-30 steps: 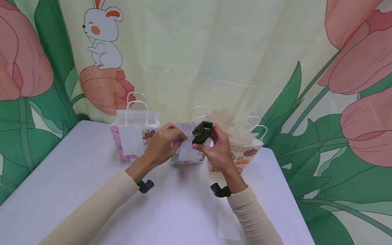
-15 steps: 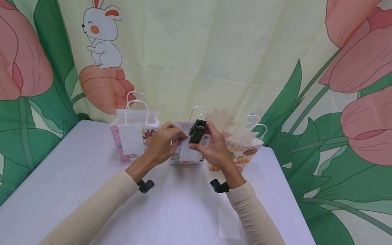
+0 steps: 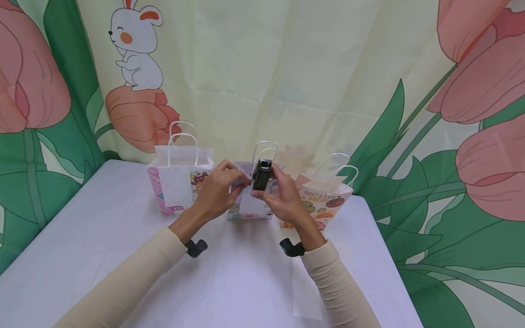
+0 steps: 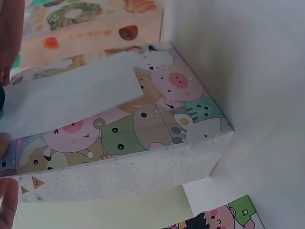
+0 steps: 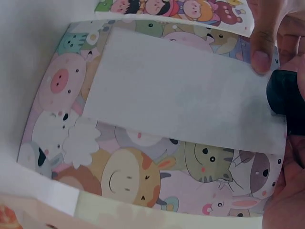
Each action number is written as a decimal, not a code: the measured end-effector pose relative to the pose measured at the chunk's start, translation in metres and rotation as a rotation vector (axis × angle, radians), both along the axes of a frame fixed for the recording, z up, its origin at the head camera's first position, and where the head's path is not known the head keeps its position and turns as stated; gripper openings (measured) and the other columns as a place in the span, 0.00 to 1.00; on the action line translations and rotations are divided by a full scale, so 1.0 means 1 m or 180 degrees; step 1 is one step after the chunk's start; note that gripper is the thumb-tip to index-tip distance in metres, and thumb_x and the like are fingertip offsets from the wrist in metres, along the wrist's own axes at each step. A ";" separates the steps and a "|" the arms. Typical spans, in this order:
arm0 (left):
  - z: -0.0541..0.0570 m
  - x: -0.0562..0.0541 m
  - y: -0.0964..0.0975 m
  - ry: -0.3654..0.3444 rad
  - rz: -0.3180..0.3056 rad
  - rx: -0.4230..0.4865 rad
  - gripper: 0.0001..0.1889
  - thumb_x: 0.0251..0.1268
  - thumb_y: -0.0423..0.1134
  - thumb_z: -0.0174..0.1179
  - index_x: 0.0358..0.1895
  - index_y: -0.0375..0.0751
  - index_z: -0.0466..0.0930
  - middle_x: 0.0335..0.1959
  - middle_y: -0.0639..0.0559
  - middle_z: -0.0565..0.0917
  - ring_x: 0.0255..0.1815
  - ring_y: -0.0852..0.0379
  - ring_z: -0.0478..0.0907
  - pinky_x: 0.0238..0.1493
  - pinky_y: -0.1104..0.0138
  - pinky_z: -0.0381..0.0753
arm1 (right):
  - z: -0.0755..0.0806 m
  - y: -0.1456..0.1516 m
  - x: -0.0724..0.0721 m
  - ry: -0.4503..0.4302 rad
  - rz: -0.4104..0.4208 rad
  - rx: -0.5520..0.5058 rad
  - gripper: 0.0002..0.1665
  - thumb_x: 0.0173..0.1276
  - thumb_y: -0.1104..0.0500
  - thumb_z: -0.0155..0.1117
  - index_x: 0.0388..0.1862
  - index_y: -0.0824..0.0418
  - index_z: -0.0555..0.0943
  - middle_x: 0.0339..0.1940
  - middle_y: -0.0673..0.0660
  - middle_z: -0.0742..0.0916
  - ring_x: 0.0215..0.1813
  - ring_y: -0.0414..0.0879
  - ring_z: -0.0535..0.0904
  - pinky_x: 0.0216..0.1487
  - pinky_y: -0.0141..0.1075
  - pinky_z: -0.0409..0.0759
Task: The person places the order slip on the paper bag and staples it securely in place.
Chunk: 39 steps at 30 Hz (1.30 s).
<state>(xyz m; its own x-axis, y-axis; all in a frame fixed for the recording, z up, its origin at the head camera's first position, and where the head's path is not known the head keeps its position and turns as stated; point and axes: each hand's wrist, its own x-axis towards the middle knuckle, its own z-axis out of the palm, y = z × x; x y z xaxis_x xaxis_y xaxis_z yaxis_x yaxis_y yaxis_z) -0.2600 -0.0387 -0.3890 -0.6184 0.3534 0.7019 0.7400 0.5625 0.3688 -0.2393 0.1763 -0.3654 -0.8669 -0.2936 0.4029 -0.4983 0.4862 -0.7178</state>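
Note:
A paper bag (image 3: 235, 211) printed with cartoon animals stands upright at the table's middle, its front bearing a white paper strip (image 5: 181, 90). My left hand (image 3: 219, 191) pinches the bag's top edge, the thumb lying over the strip's upper corner in the right wrist view. A black stapler (image 3: 261, 180) is gripped in my right hand (image 3: 285, 196), between thumb and fingers. In the right wrist view the stapler's dark end (image 5: 285, 98) overlaps the top of the strip and the bag's rim. The stapler's jaws are mostly hidden by the hands.
To the left stands a pink-sided paper bag (image 3: 155, 191) with a white strip on its front. A bread-printed bag (image 3: 328, 207) leans at the right. Another white paper strip (image 3: 305, 296) lies on the white table (image 3: 229, 282) by the right forearm. A printed curtain (image 3: 328, 82) hangs behind.
My right hand has moved slightly left and turned the stapler more upright, bringing it toward the strip at the middle bag's rim. The left hand has stayed in place.

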 end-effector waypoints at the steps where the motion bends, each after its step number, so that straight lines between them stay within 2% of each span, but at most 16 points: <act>1: 0.000 0.000 0.000 -0.0008 0.0007 -0.0007 0.08 0.62 0.30 0.76 0.43 0.42 0.91 0.36 0.51 0.92 0.47 0.53 0.78 0.48 0.60 0.86 | 0.000 0.000 0.000 -0.0018 -0.0012 -0.0020 0.38 0.63 0.58 0.81 0.70 0.57 0.75 0.56 0.59 0.90 0.63 0.54 0.84 0.74 0.58 0.74; 5: 0.001 -0.002 0.001 -0.0004 0.0034 -0.0029 0.08 0.62 0.32 0.77 0.43 0.42 0.92 0.37 0.51 0.92 0.47 0.53 0.78 0.48 0.60 0.86 | -0.001 -0.001 -0.001 -0.0009 -0.0049 -0.0105 0.37 0.63 0.59 0.81 0.69 0.58 0.76 0.54 0.59 0.90 0.62 0.53 0.84 0.72 0.58 0.76; 10: 0.003 -0.002 0.001 0.0020 0.0070 -0.0054 0.08 0.62 0.31 0.77 0.43 0.43 0.91 0.38 0.51 0.93 0.45 0.53 0.78 0.46 0.61 0.86 | -0.002 -0.006 0.000 0.0182 -0.0110 -0.0207 0.35 0.61 0.62 0.82 0.66 0.60 0.77 0.52 0.60 0.91 0.59 0.54 0.86 0.69 0.56 0.77; 16: 0.006 -0.002 0.000 -0.0019 0.0108 -0.0098 0.08 0.62 0.33 0.77 0.44 0.43 0.92 0.38 0.50 0.93 0.43 0.54 0.78 0.43 0.62 0.86 | -0.006 -0.015 0.002 0.0356 -0.0356 -0.0324 0.33 0.58 0.64 0.84 0.61 0.60 0.79 0.48 0.58 0.92 0.55 0.54 0.87 0.65 0.53 0.75; 25: 0.009 -0.005 -0.001 -0.0085 0.0176 -0.0137 0.09 0.61 0.29 0.76 0.42 0.43 0.92 0.35 0.51 0.92 0.39 0.54 0.74 0.35 0.64 0.80 | -0.007 -0.022 0.000 0.0488 -0.0604 -0.0341 0.31 0.55 0.60 0.87 0.56 0.59 0.81 0.44 0.57 0.93 0.51 0.51 0.90 0.61 0.50 0.80; 29: 0.009 -0.007 -0.002 -0.0171 0.0181 -0.0079 0.09 0.61 0.28 0.76 0.41 0.44 0.91 0.34 0.52 0.91 0.39 0.55 0.74 0.34 0.65 0.78 | -0.007 -0.021 0.001 0.0430 -0.0567 -0.0123 0.32 0.58 0.57 0.86 0.59 0.58 0.80 0.48 0.58 0.93 0.55 0.53 0.86 0.61 0.49 0.74; 35: 0.007 -0.005 -0.002 -0.0210 0.0137 -0.0113 0.08 0.61 0.29 0.76 0.42 0.44 0.91 0.34 0.53 0.90 0.38 0.56 0.73 0.33 0.65 0.77 | -0.012 -0.017 0.007 0.0254 -0.0312 0.0112 0.36 0.67 0.55 0.79 0.68 0.59 0.71 0.56 0.60 0.88 0.67 0.58 0.73 0.71 0.56 0.63; 39: 0.006 -0.004 0.000 -0.0189 0.0144 -0.0083 0.08 0.61 0.30 0.76 0.42 0.43 0.91 0.35 0.52 0.91 0.39 0.55 0.73 0.35 0.65 0.77 | -0.018 -0.018 0.010 0.0226 -0.0313 0.0145 0.42 0.64 0.54 0.82 0.70 0.58 0.68 0.58 0.61 0.87 0.67 0.58 0.67 0.68 0.55 0.61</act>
